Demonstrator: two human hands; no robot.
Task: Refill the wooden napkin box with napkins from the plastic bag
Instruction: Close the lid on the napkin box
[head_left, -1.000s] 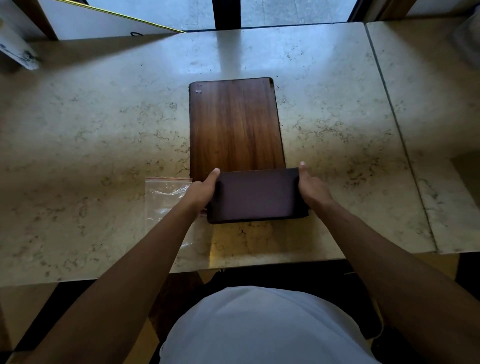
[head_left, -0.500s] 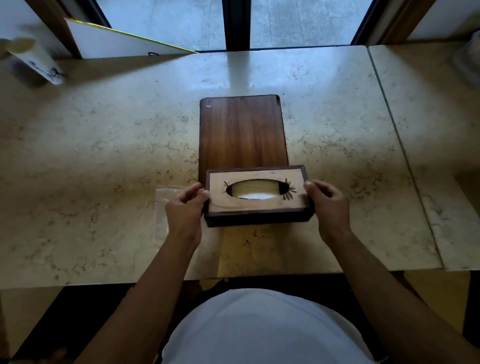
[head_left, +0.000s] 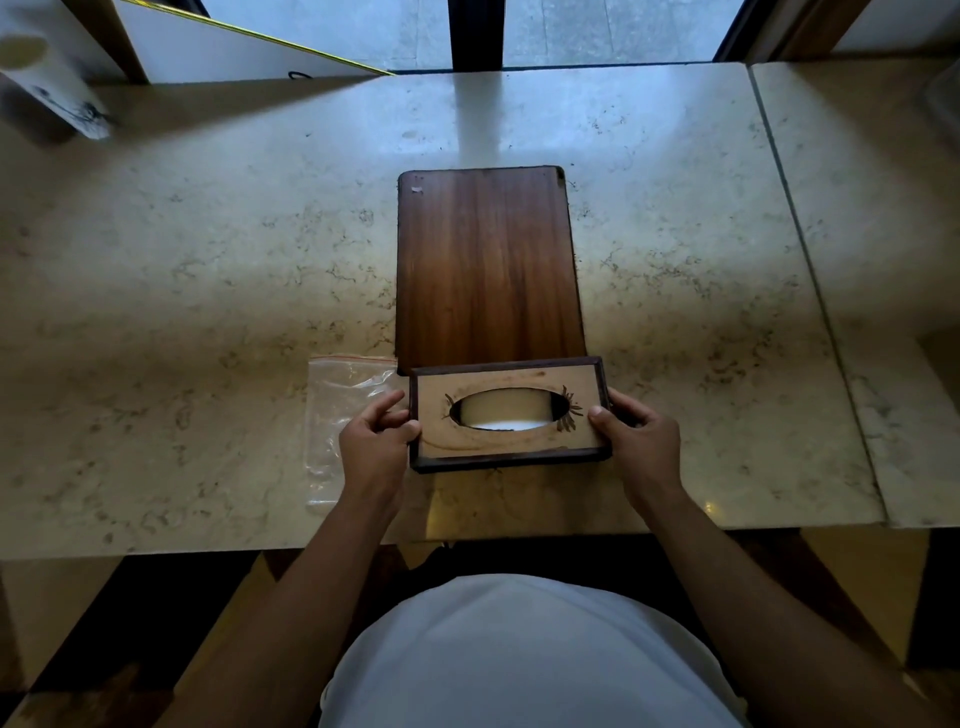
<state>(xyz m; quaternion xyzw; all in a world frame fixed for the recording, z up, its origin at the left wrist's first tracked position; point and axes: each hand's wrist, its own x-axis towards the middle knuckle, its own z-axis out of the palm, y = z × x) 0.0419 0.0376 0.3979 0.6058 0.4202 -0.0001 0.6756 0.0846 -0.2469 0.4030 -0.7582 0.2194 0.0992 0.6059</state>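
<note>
While the napkin box (head_left: 508, 414) showed a plain dark face a second ago, its oval-slot face now points up — left hand (head_left: 375, 447) and right hand (head_left: 640, 441) clamp its ends, plastic bag (head_left: 343, 415) beside.

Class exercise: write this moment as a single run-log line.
left hand: grips box's left end | right hand: grips right end | napkin box: oval slot up, near table edge | plastic bag: flat, left of box
</note>
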